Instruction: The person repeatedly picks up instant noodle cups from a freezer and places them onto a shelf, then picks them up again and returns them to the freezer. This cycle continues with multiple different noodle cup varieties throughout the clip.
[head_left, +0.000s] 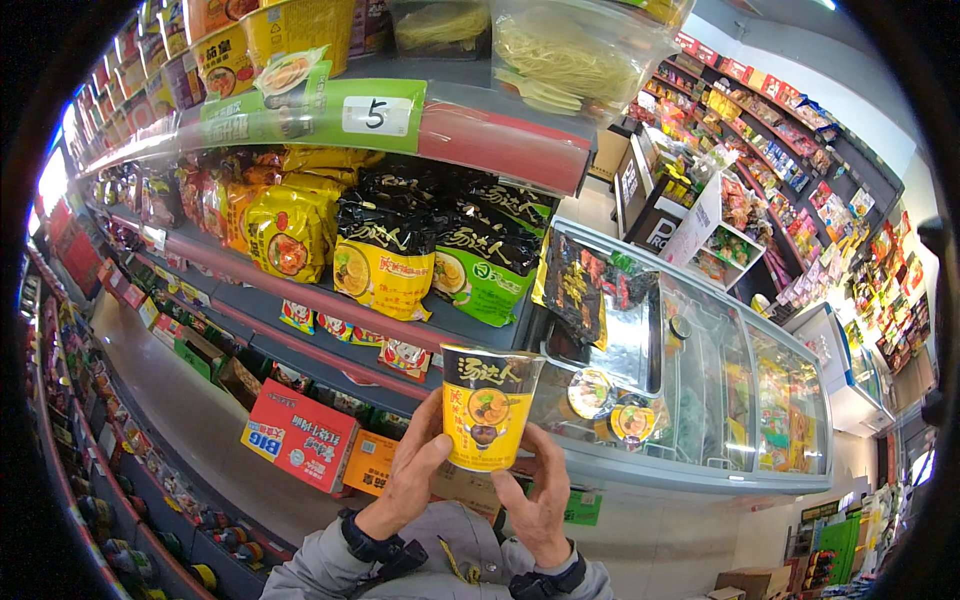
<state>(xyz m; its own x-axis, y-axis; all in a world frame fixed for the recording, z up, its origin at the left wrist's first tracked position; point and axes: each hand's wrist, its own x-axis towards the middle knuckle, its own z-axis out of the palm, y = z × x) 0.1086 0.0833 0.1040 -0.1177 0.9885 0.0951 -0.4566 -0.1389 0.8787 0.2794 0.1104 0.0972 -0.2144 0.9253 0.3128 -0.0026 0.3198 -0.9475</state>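
Observation:
Both my hands hold an upright instant noodle cup (489, 409), black at the top and yellow below, with a picture of a noodle bowl on its front. My left hand (417, 465) grips its left side, thumb on the front. On the right side, my right hand (534, 487) has its thumb low near the cup's base. Beyond the cup, a yellow and black noodle packet (384, 262) and a green and black noodle packet (480, 270) stand on the shelf. Two round-lidded noodle cups (591, 393) rest on the freezer's glass top, right of the held cup.
A glass-topped chest freezer (705, 420) runs along the right, with a metal tray (626, 337) and a dark packet (574, 292) on it. The shelf edge (300, 289) crosses in front. A red carton (300, 435) sits low at the left. More stocked shelves (795, 142) stand behind.

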